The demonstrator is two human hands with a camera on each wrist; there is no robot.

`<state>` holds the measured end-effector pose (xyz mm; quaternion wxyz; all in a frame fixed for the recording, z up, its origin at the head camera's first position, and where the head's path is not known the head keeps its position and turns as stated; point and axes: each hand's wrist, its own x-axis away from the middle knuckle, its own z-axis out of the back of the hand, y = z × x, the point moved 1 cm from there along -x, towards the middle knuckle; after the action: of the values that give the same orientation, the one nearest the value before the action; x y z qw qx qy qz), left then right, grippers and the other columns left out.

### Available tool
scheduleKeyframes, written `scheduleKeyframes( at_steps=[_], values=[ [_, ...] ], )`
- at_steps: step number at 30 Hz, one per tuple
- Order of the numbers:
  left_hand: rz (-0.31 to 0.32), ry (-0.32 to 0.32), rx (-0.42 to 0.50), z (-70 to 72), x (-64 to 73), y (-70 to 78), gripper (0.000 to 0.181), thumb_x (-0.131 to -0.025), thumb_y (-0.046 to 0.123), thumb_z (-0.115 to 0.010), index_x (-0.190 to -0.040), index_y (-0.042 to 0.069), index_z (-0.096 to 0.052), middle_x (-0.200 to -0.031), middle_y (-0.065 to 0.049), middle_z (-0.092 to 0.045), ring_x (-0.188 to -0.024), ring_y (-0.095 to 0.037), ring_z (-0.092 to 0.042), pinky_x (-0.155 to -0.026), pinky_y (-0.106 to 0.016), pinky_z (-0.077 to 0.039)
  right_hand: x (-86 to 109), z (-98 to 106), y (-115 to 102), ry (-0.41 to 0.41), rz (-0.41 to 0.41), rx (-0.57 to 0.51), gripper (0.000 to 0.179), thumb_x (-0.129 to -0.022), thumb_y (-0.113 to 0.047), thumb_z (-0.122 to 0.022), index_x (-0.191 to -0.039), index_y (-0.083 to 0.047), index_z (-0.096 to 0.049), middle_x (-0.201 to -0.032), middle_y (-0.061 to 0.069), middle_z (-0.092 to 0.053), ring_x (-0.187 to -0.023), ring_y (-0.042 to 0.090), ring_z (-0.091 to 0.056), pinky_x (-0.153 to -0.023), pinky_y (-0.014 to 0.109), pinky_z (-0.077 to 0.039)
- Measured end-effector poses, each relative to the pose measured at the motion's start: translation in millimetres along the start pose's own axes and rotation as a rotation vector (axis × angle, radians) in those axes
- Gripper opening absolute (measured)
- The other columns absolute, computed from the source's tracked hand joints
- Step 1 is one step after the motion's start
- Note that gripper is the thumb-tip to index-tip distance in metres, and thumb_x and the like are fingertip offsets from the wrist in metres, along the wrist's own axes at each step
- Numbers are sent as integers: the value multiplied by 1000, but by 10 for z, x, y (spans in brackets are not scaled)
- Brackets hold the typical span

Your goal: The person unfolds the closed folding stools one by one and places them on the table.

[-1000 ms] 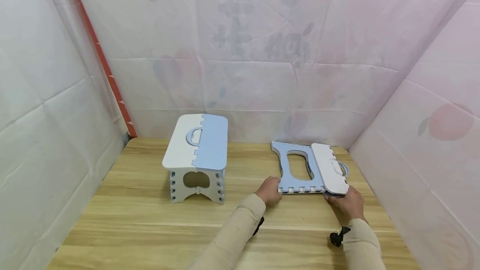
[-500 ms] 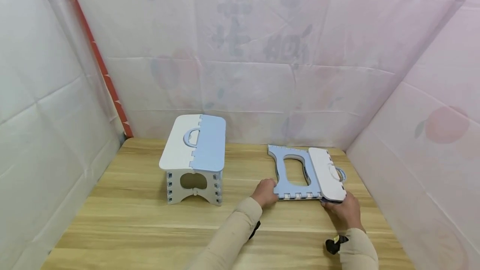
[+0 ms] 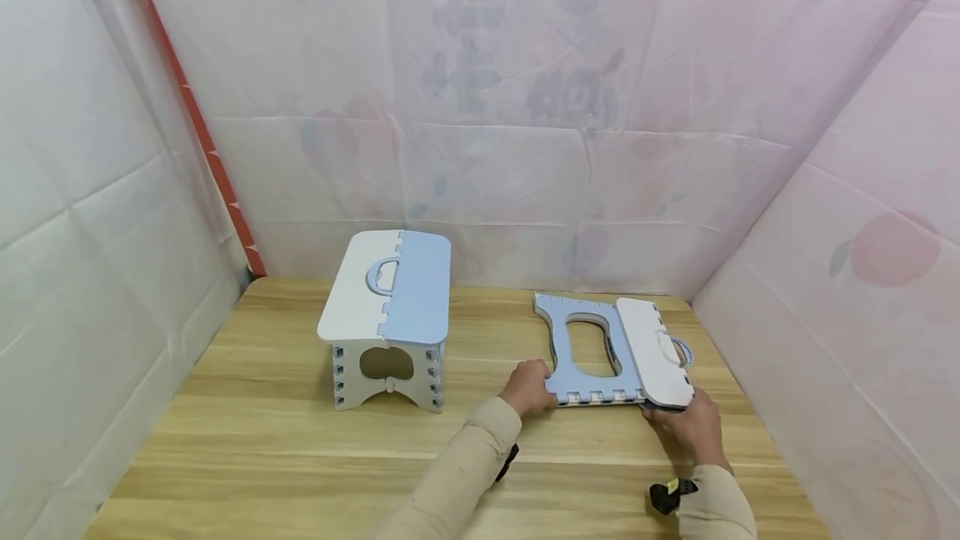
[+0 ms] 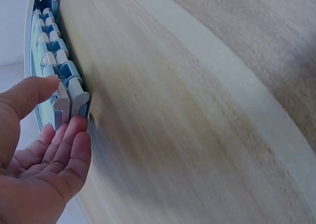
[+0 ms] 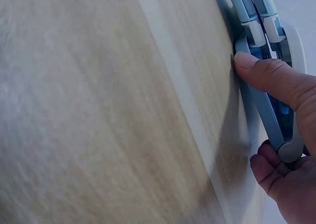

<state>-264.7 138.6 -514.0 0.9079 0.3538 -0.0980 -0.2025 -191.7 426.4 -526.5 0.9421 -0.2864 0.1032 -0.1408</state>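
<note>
A folding stool, light blue and white, lies folded flat on the right side of the table in the head view. My left hand grips its near left corner. The left wrist view shows the thumb on the hinged edge and the fingers curled at the corner's end. At the near right corner, under the white seat panel, my right hand holds on. In the right wrist view its thumb presses along the side while the other fingers curl round the rounded end.
A second folding stool stands unfolded on the table's left half, its carry handle showing on top. Wood-grain tabletop spreads in front. A pale printed sheet hangs behind, with more sheeting on both sides.
Both hands have drawn the folded stool slightly towards me. The standing stool stays in place; the head view has shifted a little.
</note>
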Motion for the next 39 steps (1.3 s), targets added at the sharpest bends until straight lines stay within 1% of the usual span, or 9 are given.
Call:
scheduleKeyframes(
  at_steps=[4,9,11,15,18,24,26,31,39],
  values=[
    [16,7,3,-22,17,-2,27,-67,9,-79,-73,7,-53,-77,1,-48,-71,-13,-43,-66,-23,-41,37,21,-14,2,-18,-23,82,-58,-27,-89,-111,20,-49,-106,40,-51,-95,51,-51,-80,57,-40],
    [-8,45,34,-82,41,-16,52,-64,9,-81,-62,13,-30,-66,3,-28,-60,-11,-29,-57,-23,-31,87,100,-73,55,-45,-65,87,-57,-17,-88,-120,20,-41,-113,41,-46,-103,53,-44,-86,60,-34],
    [-18,65,35,-99,44,-24,55,-63,10,-83,-62,13,-28,-65,3,-26,-60,-11,-28,-57,-22,-31,86,128,-105,82,-35,-74,88,-58,-14,-88,-122,20,-39,-114,40,-44,-104,53,-42,-87,60,-32],
    [-33,94,6,-118,52,-36,35,-63,14,-85,-72,9,-52,-73,3,-49,-68,-10,-45,-65,-21,-42,94,154,-153,99,-48,-106,93,-59,-12,-87,-126,21,-31,-116,41,-38,-106,54,-37,-89,61,-30],
    [-42,104,-2,-121,68,-46,35,-62,15,-86,-83,5,-60,-82,-1,-58,-75,-13,-53,-67,-22,-44,112,160,-179,105,-69,-139,95,-59,-9,-86,-128,22,-28,-118,41,-35,-108,54,-35,-90,61,-29],
    [-54,127,56,-118,90,-71,36,-61,14,-86,-77,5,-55,-73,1,-50,-65,-11,-44,-59,-22,-40,139,178,-240,133,-73,-198,93,-57,-4,-87,-127,22,-32,-117,41,-39,-109,53,-38,-92,61,-30],
    [-59,129,65,-124,89,-78,36,-60,13,-86,-78,5,-56,-74,0,-51,-66,-11,-44,-59,-21,-40,149,191,-264,136,-79,-217,93,-56,-2,-87,-127,22,-32,-117,42,-40,-109,54,-39,-92,60,-30],
    [-59,140,51,-142,87,-96,42,-60,15,-87,-92,1,-65,-89,-5,-62,-81,-15,-56,-68,-22,-45,195,225,-324,128,-88,-243,92,-55,1,-87,-127,21,-34,-116,41,-44,-107,51,-44,-92,59,-32],
    [-86,98,105,-83,78,-87,52,-59,11,-86,-107,9,-63,-95,-3,-63,-84,-13,-56,-70,-22,-45,210,285,-384,148,-84,-210,96,-58,-3,-87,-132,18,-29,-116,39,-46,-98,45,-51,-84,53,-38]
  ],
)
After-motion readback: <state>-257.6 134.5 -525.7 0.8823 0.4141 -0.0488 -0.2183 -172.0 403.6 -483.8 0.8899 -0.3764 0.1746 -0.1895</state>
